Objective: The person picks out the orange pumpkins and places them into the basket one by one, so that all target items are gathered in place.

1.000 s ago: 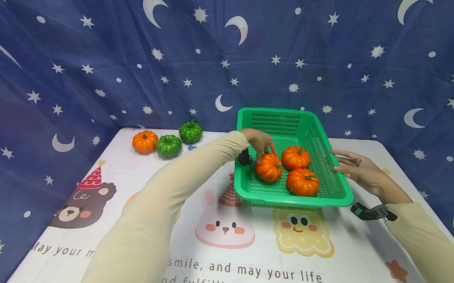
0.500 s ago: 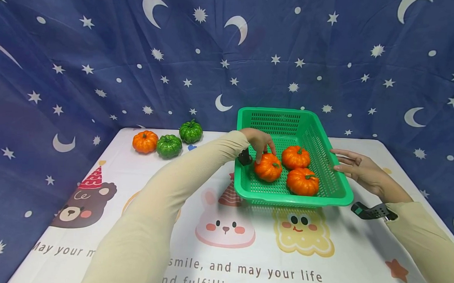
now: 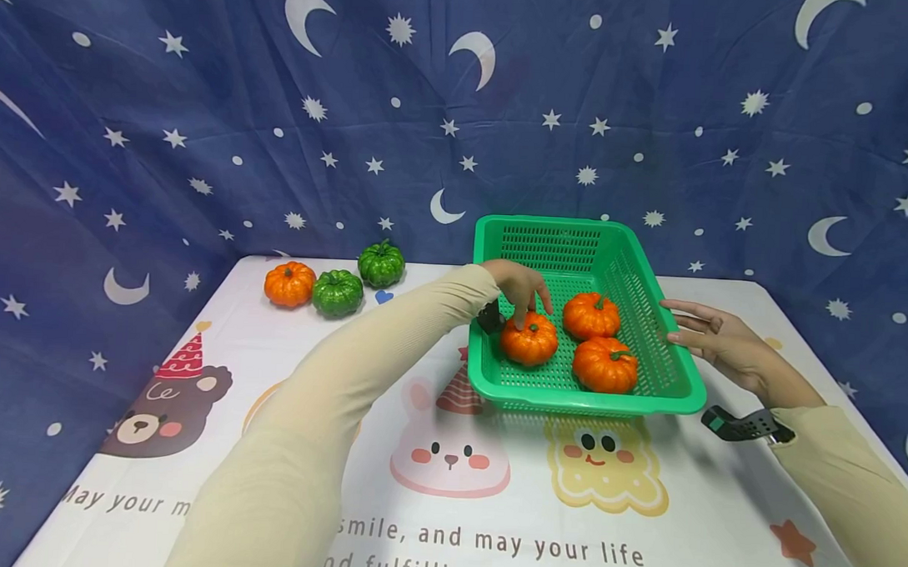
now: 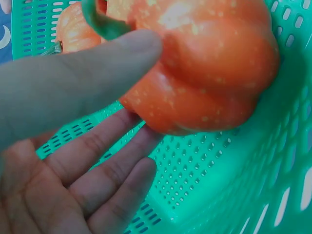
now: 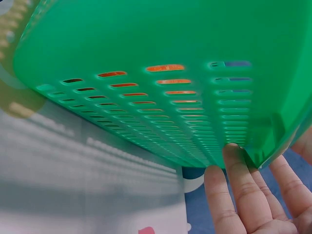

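Note:
In the head view, my left hand is inside a green plastic basket. Its thumb touches an orange toy pumpkin on the basket's left side. The left wrist view shows the thumb lying across this pumpkin, with the other fingers loosely extended at its lower side. Two more orange pumpkins, one farther back and one nearer, sit to its right. At the basket's right rim, my right hand rests with extended fingers against the outer wall.
Left of the basket, an orange pumpkin and two green pumpkins, one nearer and one farther back, stand near the back edge of the printed white tablecloth. A blue curtain with moons and stars hangs behind.
The pumpkin at my left hand has shifted slightly left, and its stem has turned to point more upward. My left fingers have loosened a little. The right hand and basket have stayed put.

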A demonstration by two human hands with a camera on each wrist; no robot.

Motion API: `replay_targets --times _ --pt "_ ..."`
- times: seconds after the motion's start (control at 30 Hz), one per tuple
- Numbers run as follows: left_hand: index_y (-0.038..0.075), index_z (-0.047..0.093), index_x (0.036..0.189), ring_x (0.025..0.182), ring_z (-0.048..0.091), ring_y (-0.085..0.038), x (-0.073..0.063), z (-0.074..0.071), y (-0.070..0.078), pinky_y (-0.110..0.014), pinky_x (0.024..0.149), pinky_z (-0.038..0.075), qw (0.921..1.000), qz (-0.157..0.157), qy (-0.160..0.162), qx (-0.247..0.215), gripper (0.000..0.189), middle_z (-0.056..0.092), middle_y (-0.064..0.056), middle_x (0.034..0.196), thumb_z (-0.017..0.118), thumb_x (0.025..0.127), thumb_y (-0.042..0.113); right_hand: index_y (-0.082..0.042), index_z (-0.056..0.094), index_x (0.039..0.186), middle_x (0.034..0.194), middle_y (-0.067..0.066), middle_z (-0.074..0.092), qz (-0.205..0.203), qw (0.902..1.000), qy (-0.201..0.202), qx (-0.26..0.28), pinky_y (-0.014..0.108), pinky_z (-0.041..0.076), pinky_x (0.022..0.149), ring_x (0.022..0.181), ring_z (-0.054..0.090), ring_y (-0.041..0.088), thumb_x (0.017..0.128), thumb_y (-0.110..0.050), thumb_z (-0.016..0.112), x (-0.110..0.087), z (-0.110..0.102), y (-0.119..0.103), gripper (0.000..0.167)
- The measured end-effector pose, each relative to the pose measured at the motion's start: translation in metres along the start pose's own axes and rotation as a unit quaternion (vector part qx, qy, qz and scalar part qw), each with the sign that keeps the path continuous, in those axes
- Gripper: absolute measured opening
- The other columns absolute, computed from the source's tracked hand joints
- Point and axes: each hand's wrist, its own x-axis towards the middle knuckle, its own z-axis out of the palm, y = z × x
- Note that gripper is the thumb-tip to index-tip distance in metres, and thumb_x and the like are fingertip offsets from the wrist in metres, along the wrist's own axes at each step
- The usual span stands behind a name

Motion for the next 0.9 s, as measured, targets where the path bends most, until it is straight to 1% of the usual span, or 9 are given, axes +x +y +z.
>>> replay_targets --times 0.13,0.23,0.3,0.43,0.53,0.6,0.67,0.77,0.9 --pt "0.016 0.049 0.138 0.132 0.044 -0.022 -0.001 -0.001 0.000 -0.031 0.108 0.040 1.0000 -0.001 0.003 0.004 0.060 0.048 -0.014 0.142 0.069 0.083 0.002 -0.019 0.026 0.149 0.135 -0.011 0.034 -0.001 1.0000 0.001 -0.001 0.006 0.044 0.085 0.102 0.048 -0.015 0.092 -0.017 0.061 0.000 0.000 -0.001 0.067" --pt "0.018 0.048 0.139 0.130 0.045 -0.021 -0.003 -0.003 0.001 -0.031 0.108 0.040 0.9999 0.000 0.005 0.013 0.059 0.049 -0.012 0.141 0.068 0.085 0.006 -0.020 0.025 0.149 0.140 -0.006 0.032 0.000 1.0000 0.001 -0.005 0.006 0.044 0.085 0.102 0.046 -0.014 0.092 -0.018 0.061 0.000 0.000 -0.001 0.068" --pt "0.018 0.047 0.140 0.130 0.046 -0.020 -0.004 -0.005 0.001 -0.030 0.107 0.041 0.9999 0.004 0.007 0.009 0.059 0.050 -0.011 0.140 0.067 0.085 0.007 -0.020 0.025 0.150 0.143 -0.002 0.029 0.001 1.0000 0.000 -0.008 0.007 0.044 0.085 0.102 0.046 -0.014 0.092 -0.018 0.061 0.000 0.000 -0.001 0.068" --pt "0.016 0.046 0.140 0.130 0.046 -0.021 -0.006 -0.009 0.001 -0.031 0.107 0.042 0.9996 0.020 0.017 -0.009 0.059 0.051 -0.011 0.139 0.067 0.086 0.007 -0.020 0.022 0.151 0.151 0.011 0.020 0.002 0.9999 -0.003 -0.014 0.007 0.042 0.086 0.102 0.046 -0.015 0.093 -0.020 0.060 -0.001 0.001 -0.001 0.069" --pt "0.016 0.046 0.140 0.130 0.047 -0.021 -0.008 -0.011 -0.001 -0.032 0.106 0.042 0.9990 0.035 0.026 -0.008 0.059 0.051 -0.012 0.139 0.067 0.086 0.009 -0.020 0.021 0.151 0.154 0.016 0.014 0.004 0.9998 -0.004 -0.017 0.006 0.042 0.086 0.102 0.047 -0.015 0.093 -0.020 0.059 -0.001 0.001 -0.001 0.069" --pt "0.017 0.046 0.140 0.130 0.047 -0.021 -0.010 -0.013 -0.002 -0.031 0.106 0.042 0.9987 0.038 0.031 -0.009 0.058 0.051 -0.012 0.139 0.067 0.086 0.012 -0.020 0.022 0.151 0.152 0.013 0.018 0.004 0.9999 -0.004 -0.015 0.006 0.042 0.085 0.102 0.047 -0.015 0.093 -0.019 0.059 0.000 0.001 0.000 0.068" --pt "0.019 0.046 0.140 0.130 0.047 -0.020 -0.013 -0.015 -0.005 -0.030 0.106 0.042 0.9982 0.044 0.039 -0.010 0.058 0.051 -0.011 0.139 0.067 0.087 0.014 -0.020 0.023 0.150 0.148 0.005 0.025 0.002 0.9999 -0.004 -0.011 0.007 0.043 0.085 0.102 0.048 -0.015 0.093 -0.017 0.059 0.000 0.001 0.001 0.067" --pt "0.018 0.047 0.139 0.131 0.046 -0.020 -0.019 -0.017 -0.009 -0.031 0.106 0.042 0.9964 0.059 0.046 -0.039 0.057 0.050 -0.011 0.140 0.067 0.087 0.013 -0.020 0.025 0.149 0.140 -0.006 0.031 -0.003 1.0000 -0.004 -0.005 0.007 0.043 0.085 0.102 0.048 -0.014 0.093 -0.016 0.059 -0.001 0.002 0.001 0.066" --pt "0.015 0.047 0.139 0.131 0.045 -0.023 -0.028 -0.020 -0.018 -0.031 0.103 0.044 0.9912 0.086 0.058 -0.081 0.057 0.047 -0.011 0.143 0.067 0.086 0.009 -0.021 0.027 0.148 0.132 -0.013 0.034 -0.002 1.0000 -0.003 0.005 0.007 0.044 0.084 0.101 0.050 -0.014 0.092 -0.014 0.060 -0.001 0.002 0.000 0.065"
